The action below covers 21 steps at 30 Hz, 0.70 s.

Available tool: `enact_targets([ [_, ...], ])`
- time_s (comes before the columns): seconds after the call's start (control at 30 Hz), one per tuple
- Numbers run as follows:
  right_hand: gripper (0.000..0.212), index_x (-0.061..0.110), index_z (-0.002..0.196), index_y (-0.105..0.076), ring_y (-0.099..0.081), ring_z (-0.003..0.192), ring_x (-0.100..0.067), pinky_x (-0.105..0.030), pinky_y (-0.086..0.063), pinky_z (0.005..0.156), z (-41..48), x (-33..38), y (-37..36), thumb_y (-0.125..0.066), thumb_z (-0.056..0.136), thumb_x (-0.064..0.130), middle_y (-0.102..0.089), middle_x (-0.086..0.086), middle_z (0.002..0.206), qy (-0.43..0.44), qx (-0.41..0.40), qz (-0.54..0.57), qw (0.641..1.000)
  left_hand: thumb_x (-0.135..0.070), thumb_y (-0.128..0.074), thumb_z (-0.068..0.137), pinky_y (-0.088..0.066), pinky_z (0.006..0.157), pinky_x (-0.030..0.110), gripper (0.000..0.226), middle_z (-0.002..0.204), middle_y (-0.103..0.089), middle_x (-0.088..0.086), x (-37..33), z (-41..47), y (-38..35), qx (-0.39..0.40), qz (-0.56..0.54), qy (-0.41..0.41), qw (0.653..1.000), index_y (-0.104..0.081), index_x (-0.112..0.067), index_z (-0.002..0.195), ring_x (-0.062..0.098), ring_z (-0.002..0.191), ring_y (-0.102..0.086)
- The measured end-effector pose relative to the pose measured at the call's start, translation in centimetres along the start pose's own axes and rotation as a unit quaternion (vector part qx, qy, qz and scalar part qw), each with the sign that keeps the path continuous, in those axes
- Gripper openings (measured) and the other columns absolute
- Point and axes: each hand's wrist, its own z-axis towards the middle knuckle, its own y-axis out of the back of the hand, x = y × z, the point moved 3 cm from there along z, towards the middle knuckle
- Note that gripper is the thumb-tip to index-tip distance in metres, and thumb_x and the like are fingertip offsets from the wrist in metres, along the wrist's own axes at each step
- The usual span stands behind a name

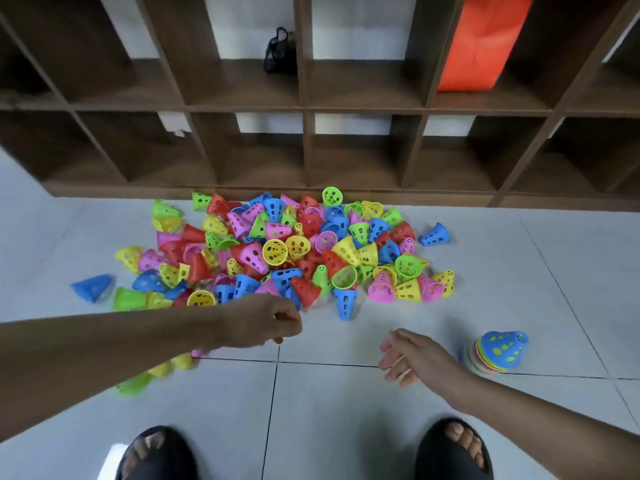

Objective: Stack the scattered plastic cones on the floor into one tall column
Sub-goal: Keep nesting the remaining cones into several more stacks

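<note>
Head view: the pile of cones sprawls across the tiled floor, with the wooden shelf at its 12 o'clock. The left hand hovers at the pile's 6 o'clock edge — fingers curled into a fist, nothing visible in them. The right hand has its fingers loosely spread and holds nothing; at its 3 o'clock stands the short stack, a blue cone on top.

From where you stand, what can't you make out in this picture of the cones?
All in the head view:
- Whether the left hand holds anything: its curled fingers hide the palm.
- The loose cones by the left forearm: blurred and partly covered by it.
- How many cones the stack has: its rims blur together.
- The orange thing: cut off by the top edge.
- The black thing: too dark to identify.
</note>
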Motion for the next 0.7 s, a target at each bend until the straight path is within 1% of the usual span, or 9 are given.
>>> enact_targets([
  [0.1, 0.035, 0.003, 0.112, -0.065, -0.069, 0.074, -0.025, -0.032, -0.049, 0.063, -1.1, 4.3, -3.2, -0.048, 0.111, 0.034, -0.076, -0.016, 0.093, 0.022, 0.047, -0.070, 0.996, -0.042, -0.067, 0.101, -0.059, 0.070, 0.028, 0.010, 0.092, -0.078, -0.014, 4.3, -6.0, 4.6, -0.045, 0.028, 0.015, 0.999, -0.074, -0.035, 0.101, 0.001, 0.077, -0.072],
  [0.2, 0.031, 0.012, 0.111, -0.068, -0.072, 0.077, -0.023, -0.032, -0.052, 0.067, -2.1, 8.6, -6.3, -0.051, 0.110, 0.039, -0.079, -0.010, 0.096, 0.042, 0.091, -0.168, 0.981, -0.038, -0.069, 0.102, -0.062, 0.075, 0.035, 0.006, 0.089, -0.078, -0.014, 9.9, -11.1, 7.9, -0.095, 0.001, 0.042, 0.995, -0.073, -0.034, 0.103, 0.007, 0.082, -0.076],
  [0.27, 0.029, 0.018, 0.112, -0.069, -0.076, 0.083, -0.022, -0.033, -0.056, 0.072, -2.8, 11.3, -8.5, -0.052, 0.109, 0.042, -0.080, -0.006, 0.100, 0.052, 0.118, -0.240, 0.962, -0.036, -0.068, 0.103, -0.062, 0.075, 0.032, 0.008, 0.092, -0.079, -0.014, 13.7, -14.0, 9.0, -0.139, -0.039, 0.063, 0.987, -0.074, -0.031, 0.105, 0.005, 0.085, -0.077],
  [0.37, 0.027, 0.022, 0.114, -0.069, -0.078, 0.092, -0.022, -0.035, -0.058, 0.077, -3.5, 14.8, -11.9, -0.055, 0.106, 0.044, -0.080, -0.002, 0.103, 0.055, 0.151, -0.303, 0.939, -0.031, -0.064, 0.104, -0.060, 0.077, 0.030, 0.011, 0.099, -0.080, -0.012, 18.7, -17.1, 8.8, -0.183, -0.099, 0.089, 0.974, -0.074, -0.031, 0.108, 0.006, 0.091, -0.077],
  [0.47, 0.033, 0.019, 0.116, -0.068, -0.078, 0.092, -0.020, -0.034, -0.059, 0.081, -3.7, 17.2, -15.1, -0.057, 0.105, 0.049, -0.079, -0.003, 0.106, 0.042, 0.175, -0.349, 0.920, -0.027, -0.062, 0.105, -0.059, 0.080, 0.033, 0.013, 0.101, -0.081, -0.010, 23.0, -19.0, 7.1, -0.196, -0.161, 0.114, 0.961, -0.074, -0.028, 0.110, 0.011, 0.095, -0.078],
  [0.53, 0.036, 0.018, 0.116, -0.067, -0.077, 0.097, -0.023, -0.034, -0.060, 0.082, -3.4, 18.3, -17.0, -0.058, 0.104, 0.051, -0.079, -0.001, 0.106, 0.041, 0.189, -0.380, 0.904, -0.025, -0.063, 0.103, -0.059, 0.081, 0.033, 0.014, 0.101, -0.082, -0.009, 25.2, -19.7, 6.2, -0.200, -0.185, 0.135, 0.953, -0.075, -0.027, 0.110, 0.011, 0.095, -0.078],
  [0.63, 0.028, 0.023, 0.116, -0.067, -0.075, 0.102, -0.024, -0.037, -0.061, 0.086, -2.8, 19.5, -19.6, -0.057, 0.105, 0.047, -0.078, 0.001, 0.107, 0.056, 0.214, -0.415, 0.883, -0.025, -0.064, 0.101, -0.060, 0.083, 0.034, 0.015, 0.099, -0.082, -0.010, 27.5, -20.5, 5.5, -0.207, -0.201, 0.169, 0.942, -0.075, -0.028, 0.110, 0.009, 0.094, -0.078],
  [0.7, 0.024, 0.027, 0.119, -0.066, -0.076, 0.100, -0.021, -0.038, -0.061, 0.087, -2.0, 20.1, -21.2, -0.057, 0.106, 0.045, -0.078, 0.001, 0.109, 0.075, 0.228, -0.425, 0.873, -0.024, -0.066, 0.100, -0.060, 0.082, 0.033, 0.014, 0.100, -0.082, -0.009, 28.4, -20.7, 5.6, -0.214, -0.210, 0.183, 0.936, -0.075, -0.028, 0.109, 0.011, 0.095, -0.079],
])
